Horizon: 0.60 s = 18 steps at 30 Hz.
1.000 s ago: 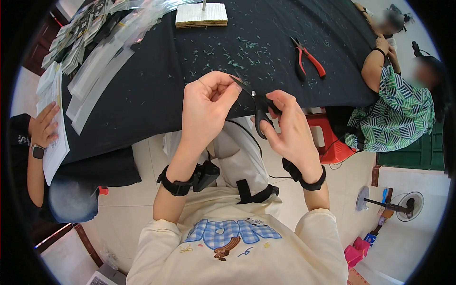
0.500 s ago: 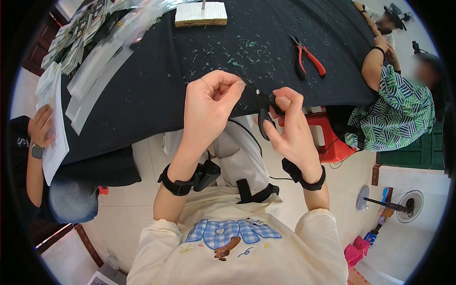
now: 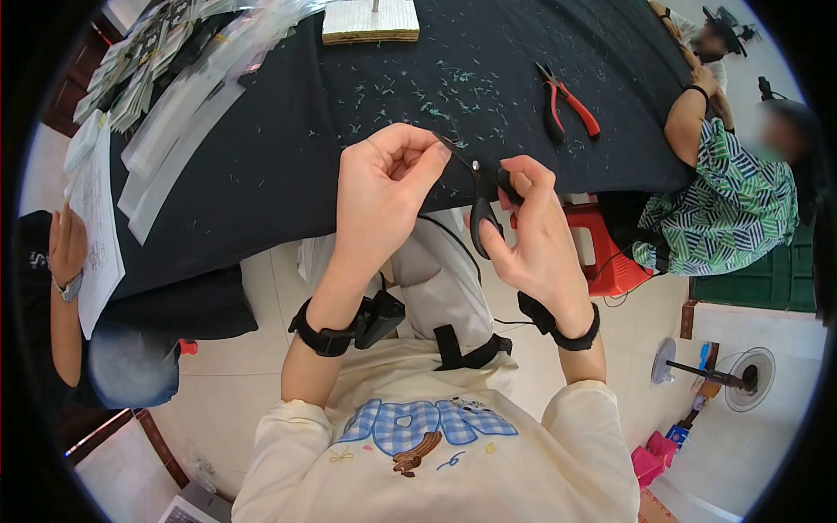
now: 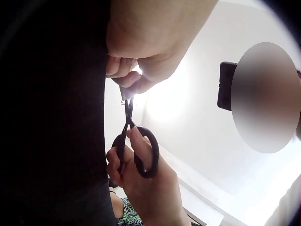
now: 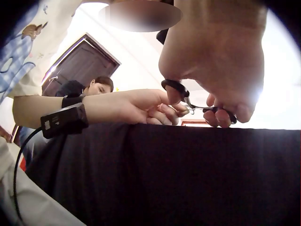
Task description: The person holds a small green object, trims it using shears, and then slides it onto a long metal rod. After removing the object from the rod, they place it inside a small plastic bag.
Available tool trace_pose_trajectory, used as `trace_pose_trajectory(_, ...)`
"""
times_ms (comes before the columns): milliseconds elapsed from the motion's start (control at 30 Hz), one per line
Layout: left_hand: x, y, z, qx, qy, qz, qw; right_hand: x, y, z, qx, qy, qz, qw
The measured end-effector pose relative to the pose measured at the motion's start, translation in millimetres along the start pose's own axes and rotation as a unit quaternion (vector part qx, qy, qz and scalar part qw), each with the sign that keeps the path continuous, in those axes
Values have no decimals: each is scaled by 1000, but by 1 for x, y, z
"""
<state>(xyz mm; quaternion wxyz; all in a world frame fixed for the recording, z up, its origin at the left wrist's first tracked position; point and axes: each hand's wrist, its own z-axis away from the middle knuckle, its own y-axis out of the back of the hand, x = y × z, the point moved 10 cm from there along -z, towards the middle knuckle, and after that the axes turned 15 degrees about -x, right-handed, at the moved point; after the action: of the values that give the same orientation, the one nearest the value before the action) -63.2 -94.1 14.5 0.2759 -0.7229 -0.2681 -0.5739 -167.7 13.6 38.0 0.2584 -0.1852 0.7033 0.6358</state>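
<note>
We are watching both hands working close together at the near edge of the black-covered tabletop [image 3: 261,174]. The left hand [image 3: 381,185] is curling its fingers in and pinching a small wire-like piece [image 5: 192,111] at its fingertips (its full shape is mostly hiding behind them). The right hand [image 3: 542,231] is gripping black-handled scissors [image 4: 129,118], with thumb and fingers going through the loops; we are seeing the blades standing slightly apart, their tips reaching the left fingertips. Red-handled pliers [image 3: 579,111] are lying farther off on the tabletop, near scattered green scraps [image 3: 436,111].
</note>
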Motion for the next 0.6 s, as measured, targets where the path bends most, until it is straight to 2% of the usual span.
trace_pose_trajectory(267, 0, -1, 0, 1, -8, 16, 1000, -6, 3, -1, 21, 43, 20, 999)
trace_pose_trajectory(600, -1, 1, -1, 3, -7, 6, 1000, -4, 1, -3, 9, 46, 12, 999)
